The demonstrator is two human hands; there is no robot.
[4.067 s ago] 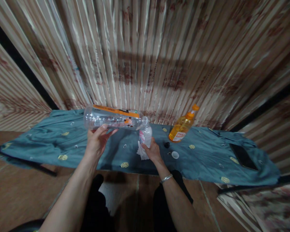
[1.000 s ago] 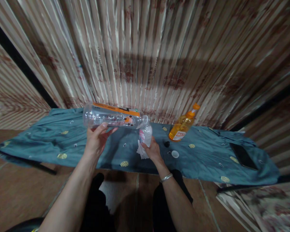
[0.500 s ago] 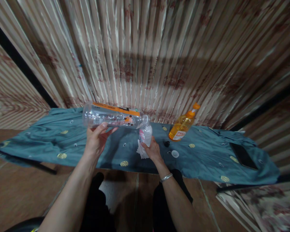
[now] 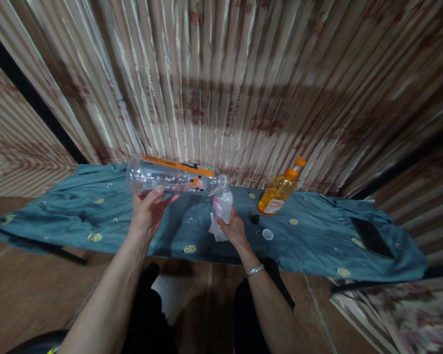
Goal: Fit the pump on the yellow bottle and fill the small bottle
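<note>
My left hand (image 4: 147, 211) holds a large clear plastic bottle (image 4: 162, 178) with an orange and grey label from below. That bottle lies almost level in the air, its neck pointing right. Its mouth meets the top of a small clear bottle (image 4: 223, 204) with a pink and white label; whether liquid passes between them I cannot tell. My right hand (image 4: 234, 227) is wrapped round the small bottle, which stands roughly upright. Beneath it a crumpled white tissue (image 4: 217, 232) rests on the blue-green cloth (image 4: 151, 246).
Right of my hands stands a pump bottle of orange liquid (image 4: 278, 194). A black cap (image 4: 255, 219) and a white round cap (image 4: 268, 234) lie in front of it. Farther right is a dark phone (image 4: 372, 237). A striped curtain (image 4: 221, 88) hangs behind the cloth-covered surface.
</note>
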